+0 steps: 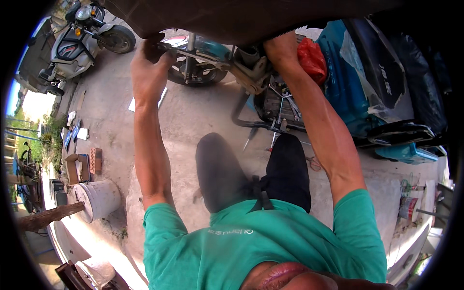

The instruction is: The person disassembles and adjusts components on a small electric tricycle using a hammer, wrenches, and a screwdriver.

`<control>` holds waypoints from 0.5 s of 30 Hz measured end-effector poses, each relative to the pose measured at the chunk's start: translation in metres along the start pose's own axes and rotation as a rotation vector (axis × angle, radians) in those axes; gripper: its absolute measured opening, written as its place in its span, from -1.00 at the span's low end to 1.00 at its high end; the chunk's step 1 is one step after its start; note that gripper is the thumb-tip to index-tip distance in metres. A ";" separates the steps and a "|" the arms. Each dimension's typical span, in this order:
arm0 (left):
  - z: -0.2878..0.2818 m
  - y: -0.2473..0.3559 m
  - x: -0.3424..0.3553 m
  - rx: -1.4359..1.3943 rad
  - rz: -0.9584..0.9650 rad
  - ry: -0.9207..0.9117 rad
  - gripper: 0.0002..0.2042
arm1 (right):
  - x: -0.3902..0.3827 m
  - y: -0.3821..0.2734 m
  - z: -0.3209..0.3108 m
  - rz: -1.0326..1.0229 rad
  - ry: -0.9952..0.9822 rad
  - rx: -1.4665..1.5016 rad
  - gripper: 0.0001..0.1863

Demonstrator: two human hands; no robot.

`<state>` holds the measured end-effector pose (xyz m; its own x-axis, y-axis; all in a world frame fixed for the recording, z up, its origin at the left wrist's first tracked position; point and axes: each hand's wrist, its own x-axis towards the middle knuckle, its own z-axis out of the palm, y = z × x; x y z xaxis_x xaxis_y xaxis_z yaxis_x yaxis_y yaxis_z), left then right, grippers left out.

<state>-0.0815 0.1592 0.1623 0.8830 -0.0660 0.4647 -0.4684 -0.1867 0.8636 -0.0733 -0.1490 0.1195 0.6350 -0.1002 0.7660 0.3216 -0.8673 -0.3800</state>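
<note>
A large dark brown panel with stitched lines, like a seat or its cover, fills the top. Its lower edge looks rough. My left hand is raised at its left corner, fingers bent against the edge and thumb apart below. My right hand reaches to the panel's right part; its fingers are hidden behind the edge. Between and below my hands is a motorcycle's front end with a wheel and a teal part. Beside my right forearm lies a red plastic bag.
A tray of wrenches and tools lies below my right forearm, with a screwdriver on the concrete. Blue body panels stand at right. At left are a parked three-wheeler, a white bucket and a brick.
</note>
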 end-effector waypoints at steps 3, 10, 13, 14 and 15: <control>0.013 0.024 -0.019 -0.058 0.109 0.090 -0.49 | -0.001 0.000 0.001 0.040 -0.019 0.026 -0.67; 0.050 0.048 -0.049 -0.284 0.227 0.268 -0.44 | 0.001 -0.005 -0.002 0.059 -0.021 -0.048 -0.64; 0.062 0.060 -0.069 -0.285 0.281 0.238 -0.45 | 0.006 -0.048 -0.020 0.317 -0.028 0.167 -0.53; 0.072 0.065 -0.077 -0.287 0.291 0.208 -0.46 | 0.007 -0.056 -0.027 0.422 -0.033 0.259 -0.48; 0.085 0.077 -0.085 -0.376 0.324 0.217 -0.44 | 0.009 -0.051 -0.022 0.317 -0.027 0.185 -0.53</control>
<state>-0.1900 0.0672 0.1728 0.6834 0.1498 0.7145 -0.7295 0.1761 0.6609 -0.0999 -0.1165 0.1571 0.7407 -0.3346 0.5826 0.2262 -0.6923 -0.6852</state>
